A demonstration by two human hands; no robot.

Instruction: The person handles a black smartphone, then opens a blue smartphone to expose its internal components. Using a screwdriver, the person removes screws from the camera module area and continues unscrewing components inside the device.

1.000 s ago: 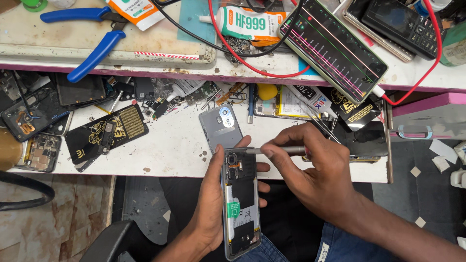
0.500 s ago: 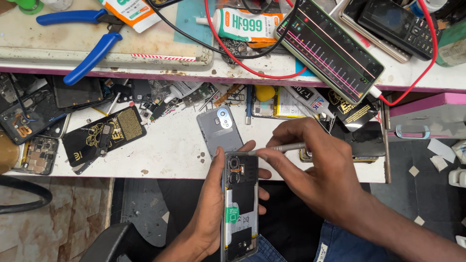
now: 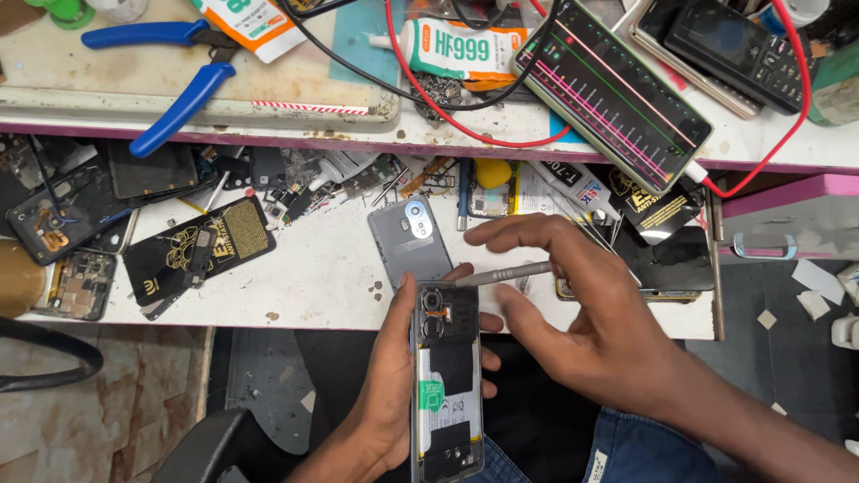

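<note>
The left hand (image 3: 394, 394) is wrapped around an opened phone (image 3: 446, 385), its flat battery and dark circuit boards bare, held over the lap below the worktop (image 3: 313, 268) edge. The right hand (image 3: 582, 331) pinches a slim metal screwdriver (image 3: 506, 274), tip at the phone's top. A smooth grey back cover (image 3: 410, 240) lies just beyond.

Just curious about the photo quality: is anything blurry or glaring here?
Head view: even, soft light; right hand slightly motion-blurred around the metal tool; opened phone in the left hand sharp; mild glare on the grey back cover; edges curve slightly.
</note>
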